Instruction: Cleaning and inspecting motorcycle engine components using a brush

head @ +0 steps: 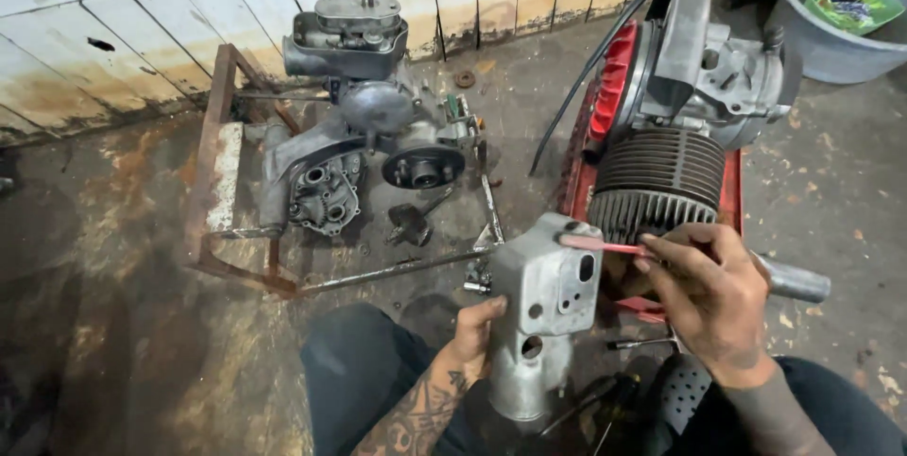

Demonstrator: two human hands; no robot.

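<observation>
While left hand (470, 335) steadies casing (541, 314) (silver), right hand (707, 297) brushes.

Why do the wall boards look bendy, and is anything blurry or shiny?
In the head view, the wide lens bows the white wall boards near the top edge; the picture is mostly sharp, with slight softness on the right hand and its thin red tool; soft light gleams dully on the silver metal cover held by the left hand; the floor darkens toward the lower left corner.

Dim, even light; curved wide-angle edges
</observation>
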